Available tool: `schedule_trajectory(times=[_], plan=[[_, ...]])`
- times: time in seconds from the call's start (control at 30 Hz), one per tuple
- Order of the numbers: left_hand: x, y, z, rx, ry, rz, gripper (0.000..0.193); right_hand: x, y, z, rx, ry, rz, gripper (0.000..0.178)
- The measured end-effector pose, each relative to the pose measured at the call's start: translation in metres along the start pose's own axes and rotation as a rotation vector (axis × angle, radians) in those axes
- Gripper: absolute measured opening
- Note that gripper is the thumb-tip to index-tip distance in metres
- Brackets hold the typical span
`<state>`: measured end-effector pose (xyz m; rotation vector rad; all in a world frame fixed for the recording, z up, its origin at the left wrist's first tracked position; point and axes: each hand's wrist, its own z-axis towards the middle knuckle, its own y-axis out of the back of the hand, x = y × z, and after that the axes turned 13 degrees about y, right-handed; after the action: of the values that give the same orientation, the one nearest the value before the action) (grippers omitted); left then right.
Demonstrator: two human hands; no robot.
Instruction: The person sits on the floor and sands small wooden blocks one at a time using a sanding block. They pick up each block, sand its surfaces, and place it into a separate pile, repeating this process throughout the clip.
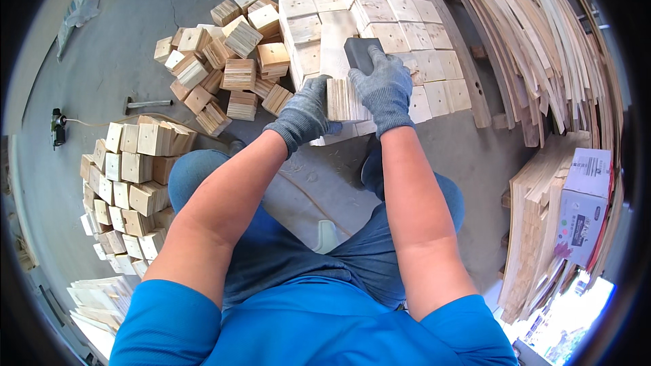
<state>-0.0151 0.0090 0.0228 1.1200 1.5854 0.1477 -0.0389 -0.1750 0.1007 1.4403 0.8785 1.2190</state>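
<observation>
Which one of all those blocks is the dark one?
The dark grey block under the gloved right hand; the other blocks in view are pale wood.

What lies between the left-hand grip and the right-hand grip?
In the head view, a wooden block with striped layers lies between the left-hand grip and the right-hand grip.

Along the lower edge, a bright blue short-sleeved shirt is seen; mid-frame, blue denim jeans are worn. Up at centre, left hand and right hand are clad in grey knitted gloves, wrists covered.
</observation>
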Motion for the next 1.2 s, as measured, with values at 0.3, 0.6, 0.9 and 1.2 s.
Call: schedule_trajectory(times=[0.3, 0.6, 0.9, 1.2], plan=[[-0.007, 0.005, -0.008, 0.011, 0.021, 0.027, 0.106, 0.012, -0.012, -0.156, -0.094, 0.036, -0.045, 0.076], [0.008, -0.005, 0.002, -0.043, -0.056, 0.0, 0.11, 0.002, -0.01, -0.054, -0.133, -0.011, -0.044, 0.072], [-0.005, 0.0, -0.003, 0.001, 0.004, -0.002, 0.108, 0.004, -0.006, -0.079, -0.102, -0.03, -0.039, 0.073], [0.005, -0.004, 0.002, -0.031, -0.019, 0.005, 0.101, 0.007, -0.01, -0.15, -0.065, 0.005, -0.034, 0.077]])
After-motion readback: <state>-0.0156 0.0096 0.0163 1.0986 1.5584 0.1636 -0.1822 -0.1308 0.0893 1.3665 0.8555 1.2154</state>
